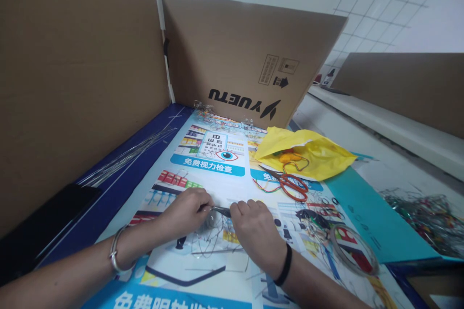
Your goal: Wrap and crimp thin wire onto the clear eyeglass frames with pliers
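Note:
My left hand [192,210] is closed in a pinch at the middle of the poster-covered table, on what looks like thin wire. Close beside it, my right hand [255,231] wraps round the handles of pliers [222,211]. Their narrow grey metal jaws point left and meet my left fingertips. Mostly hidden by my fist, the handles cannot be made out. Beneath both hands lies a loose tangle of thin wire [212,241] on the printed sheet.
Red-handled scissors [295,187] lie by a yellow bag [308,152] with coloured thread. Straight wires [130,154] rest at left. A round clear container [353,251] and a heap of wire pieces [427,217] are at right. Cardboard panels [246,53] stand behind.

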Demonstrator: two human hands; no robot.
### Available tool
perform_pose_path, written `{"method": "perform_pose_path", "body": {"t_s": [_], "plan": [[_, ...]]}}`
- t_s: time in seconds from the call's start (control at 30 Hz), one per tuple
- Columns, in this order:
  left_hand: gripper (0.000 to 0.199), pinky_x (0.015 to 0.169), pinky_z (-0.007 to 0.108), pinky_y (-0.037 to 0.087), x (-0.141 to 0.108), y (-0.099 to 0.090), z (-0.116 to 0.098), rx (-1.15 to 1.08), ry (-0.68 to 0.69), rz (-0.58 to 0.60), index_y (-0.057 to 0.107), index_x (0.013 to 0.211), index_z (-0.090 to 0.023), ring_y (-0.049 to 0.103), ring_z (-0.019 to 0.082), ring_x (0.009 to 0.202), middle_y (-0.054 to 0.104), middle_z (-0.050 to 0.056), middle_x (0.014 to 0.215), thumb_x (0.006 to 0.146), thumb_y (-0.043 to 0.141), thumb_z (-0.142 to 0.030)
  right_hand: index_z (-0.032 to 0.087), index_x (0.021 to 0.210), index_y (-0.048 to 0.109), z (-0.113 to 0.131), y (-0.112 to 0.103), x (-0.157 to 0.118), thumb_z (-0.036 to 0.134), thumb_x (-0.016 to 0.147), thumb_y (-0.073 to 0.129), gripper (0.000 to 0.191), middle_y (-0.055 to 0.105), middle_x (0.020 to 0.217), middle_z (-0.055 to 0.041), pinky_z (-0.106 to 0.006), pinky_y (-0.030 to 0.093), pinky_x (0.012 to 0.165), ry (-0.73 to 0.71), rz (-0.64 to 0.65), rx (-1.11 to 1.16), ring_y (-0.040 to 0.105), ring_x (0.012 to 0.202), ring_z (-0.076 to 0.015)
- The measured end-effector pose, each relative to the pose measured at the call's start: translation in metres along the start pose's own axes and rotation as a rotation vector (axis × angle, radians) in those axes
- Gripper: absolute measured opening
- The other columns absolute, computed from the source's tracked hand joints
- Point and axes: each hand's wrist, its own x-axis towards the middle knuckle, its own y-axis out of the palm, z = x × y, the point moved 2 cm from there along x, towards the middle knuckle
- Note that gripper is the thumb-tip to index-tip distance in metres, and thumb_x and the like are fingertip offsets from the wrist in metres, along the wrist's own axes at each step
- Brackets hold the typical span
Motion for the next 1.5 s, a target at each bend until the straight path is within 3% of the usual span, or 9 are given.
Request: {"method": "perform_pose_path", "body": {"t_s": [0.33,0.5,0.6,0.77,1.0,1.27,1.5], "plan": [[0.021,0.064,0.023,0.038,0.002,-0.003,0.001,-0.072,0.014,0.047,0.063,0.07,-0.016,0.056,0.014,0.067,0.062,0.001,0.068,0.072,0.045,-0.008,0.018,0.075,0.049,-0.004,0.002,0.0,0.012,0.079,0.055,0.01,0.052,0.067,-0.0007,-0.031,0.022,0.059,0.006,0.02,0.053,0.043,0.063,-0.0161],[0.017,0.067,0.024,0.039,0.0,-0.008,-0.001,-0.1,0.047,0.077,0.066,0.08,-0.017,0.056,0.015,0.071,0.064,0.002,0.074,0.076,0.049,-0.016,0.019,0.076,0.049,-0.006,0.002,-0.001,0.011,0.078,0.055,0.01,0.052,0.068,-0.0006,-0.031,0.021,0.059,0.0,0.013,0.05,0.042,0.063,-0.0168],[0.019,0.07,0.025,0.04,-0.001,-0.01,-0.001,-0.153,0.07,0.055,0.065,0.086,-0.018,0.057,0.016,0.075,0.065,0.002,0.08,0.082,0.046,-0.021,0.019,0.075,0.049,-0.006,0.003,-0.001,0.011,0.077,0.056,0.011,0.052,0.068,-0.0006,-0.031,0.021,0.059,-0.001,0.007,0.055,0.042,0.063,-0.0174],[0.03,0.063,0.023,0.038,0.001,-0.009,0.002,-0.184,0.047,0.01,0.059,0.067,-0.015,0.053,0.013,0.066,0.059,0.001,0.067,0.088,0.039,-0.023,0.019,0.074,0.049,-0.007,0.003,0.0,0.012,0.077,0.057,0.011,0.052,0.069,-0.0008,-0.032,0.022,0.059,-0.004,-0.002,0.065,0.042,0.064,-0.0179],[0.033,0.061,0.023,0.038,0.0,-0.01,0.002,-0.216,0.012,-0.049,0.055,0.064,-0.014,0.051,0.013,0.065,0.054,0.001,0.065,0.089,0.038,-0.028,0.019,0.074,0.05,-0.005,-0.001,0.0,0.011,0.077,0.057,0.01,0.052,0.069,-0.001,-0.032,0.022,0.06,-0.005,-0.013,0.065,0.042,0.065,-0.0171],[0.029,0.066,0.024,0.041,-0.003,-0.012,-0.002,-0.329,0.084,-0.085,0.06,0.074,-0.015,0.053,0.013,0.07,0.058,0.002,0.072,0.09,0.039,-0.027,0.019,0.073,0.052,-0.006,-0.006,0.0,0.018,0.077,0.06,0.009,0.055,0.069,-0.0009,-0.031,0.023,0.062,0.061,0.038,0.118,0.045,0.067,-0.0162],[0.026,0.065,0.024,0.04,-0.006,-0.011,-0.004,-0.249,0.112,-0.17,0.061,0.073,-0.015,0.053,0.013,0.069,0.058,0.002,0.07,0.089,0.042,-0.023,0.019,0.074,0.053,-0.005,-0.008,0.001,0.019,0.078,0.06,0.007,0.056,0.07,-0.0012,-0.03,0.024,0.061,0.099,0.066,0.137,0.048,0.066,-0.0166]]}}
